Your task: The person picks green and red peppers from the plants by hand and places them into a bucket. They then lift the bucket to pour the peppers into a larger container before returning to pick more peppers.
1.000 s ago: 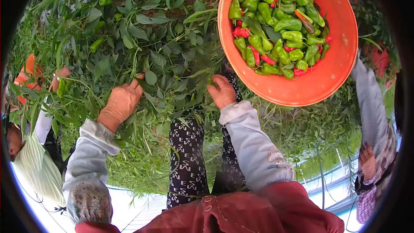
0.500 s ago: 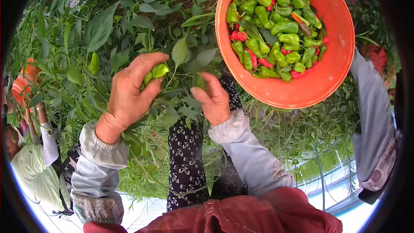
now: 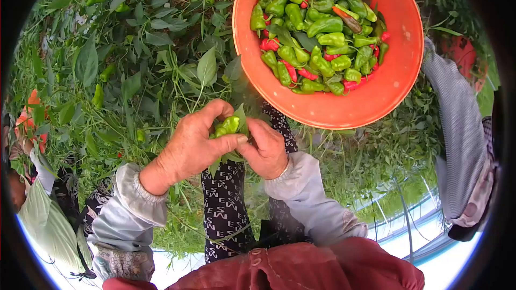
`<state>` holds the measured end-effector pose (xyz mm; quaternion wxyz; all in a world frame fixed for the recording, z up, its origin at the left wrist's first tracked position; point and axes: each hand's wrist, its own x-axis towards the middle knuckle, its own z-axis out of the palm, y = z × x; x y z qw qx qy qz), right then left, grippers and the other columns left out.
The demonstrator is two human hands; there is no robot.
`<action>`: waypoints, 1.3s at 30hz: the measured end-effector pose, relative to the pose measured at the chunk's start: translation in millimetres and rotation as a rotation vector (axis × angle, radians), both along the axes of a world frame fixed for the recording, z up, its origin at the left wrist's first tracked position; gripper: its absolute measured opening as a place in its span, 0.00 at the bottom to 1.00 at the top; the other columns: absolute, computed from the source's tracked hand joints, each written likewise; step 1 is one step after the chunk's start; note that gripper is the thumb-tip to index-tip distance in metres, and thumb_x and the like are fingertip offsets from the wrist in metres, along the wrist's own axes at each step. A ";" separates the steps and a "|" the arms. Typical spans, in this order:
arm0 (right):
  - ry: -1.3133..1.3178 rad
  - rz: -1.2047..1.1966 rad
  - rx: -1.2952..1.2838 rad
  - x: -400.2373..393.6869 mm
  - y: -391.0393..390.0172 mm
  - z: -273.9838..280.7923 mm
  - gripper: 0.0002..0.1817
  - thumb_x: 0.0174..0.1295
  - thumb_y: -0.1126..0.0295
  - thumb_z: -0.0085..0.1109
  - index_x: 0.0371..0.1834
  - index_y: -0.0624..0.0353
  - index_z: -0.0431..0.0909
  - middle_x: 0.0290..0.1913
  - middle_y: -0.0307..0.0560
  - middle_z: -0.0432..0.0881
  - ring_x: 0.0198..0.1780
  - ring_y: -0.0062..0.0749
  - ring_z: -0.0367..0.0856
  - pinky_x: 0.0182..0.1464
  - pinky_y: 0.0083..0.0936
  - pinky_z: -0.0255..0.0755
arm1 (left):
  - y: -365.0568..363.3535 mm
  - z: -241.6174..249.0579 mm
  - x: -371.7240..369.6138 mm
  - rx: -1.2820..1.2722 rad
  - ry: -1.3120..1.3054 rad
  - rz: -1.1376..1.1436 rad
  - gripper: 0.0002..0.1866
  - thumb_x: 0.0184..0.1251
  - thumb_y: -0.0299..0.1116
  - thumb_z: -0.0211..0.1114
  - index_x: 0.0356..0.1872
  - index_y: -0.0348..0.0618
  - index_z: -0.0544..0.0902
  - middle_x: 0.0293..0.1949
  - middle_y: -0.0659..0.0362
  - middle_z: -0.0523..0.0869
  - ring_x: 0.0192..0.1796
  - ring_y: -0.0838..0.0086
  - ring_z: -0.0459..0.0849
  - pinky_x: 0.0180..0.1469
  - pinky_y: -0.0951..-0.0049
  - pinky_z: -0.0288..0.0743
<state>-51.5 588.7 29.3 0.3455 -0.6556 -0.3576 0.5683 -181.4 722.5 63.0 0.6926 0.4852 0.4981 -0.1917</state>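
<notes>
My left hand grips a small green pepper between thumb and fingers. My right hand meets it from the right, fingers pinched on a leaf and stem by the same pepper. Both hands touch in front of a leafy pepper plant. An orange basin sits up and to the right, holding many green peppers and a few red ones.
Other green peppers hang among the leaves at the left. A person in a pale green top crouches at the far left. Another person's striped sleeve hangs at the right edge. My patterned trousers are below the hands.
My hands came out of the foliage, the left one pulling a green pepper free. Both then drew together and lower, and the basin shifted left in view.
</notes>
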 end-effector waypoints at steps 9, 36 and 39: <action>0.034 0.015 -0.038 6.0 -7.2 8.5 0.17 0.49 0.69 0.65 0.42 0.61 0.75 0.33 0.50 0.77 0.34 0.47 0.79 0.36 0.32 0.74 | -4.7 10.9 10.3 0.033 -0.079 0.092 0.17 0.49 0.24 0.70 0.43 0.38 0.80 0.40 0.57 0.79 0.41 0.75 0.79 0.43 0.75 0.74; 0.196 0.634 -0.346 -8.9 -54.5 -17.6 0.27 0.58 0.69 0.52 0.63 0.51 0.63 0.66 0.50 0.61 0.59 0.48 0.70 0.59 0.35 0.67 | 42.9 -83.1 31.7 0.488 0.091 0.639 0.10 0.64 0.34 0.58 0.32 0.36 0.80 0.25 0.63 0.81 0.29 0.81 0.78 0.35 0.79 0.73; 0.178 0.728 -0.342 -19.9 -49.4 -16.0 0.26 0.58 0.69 0.51 0.63 0.51 0.63 0.67 0.51 0.61 0.58 0.49 0.71 0.58 0.36 0.68 | 17.8 -129.0 12.6 0.736 0.075 -0.270 0.20 0.58 0.36 0.60 0.52 0.39 0.75 0.54 0.50 0.76 0.54 0.53 0.74 0.56 0.64 0.69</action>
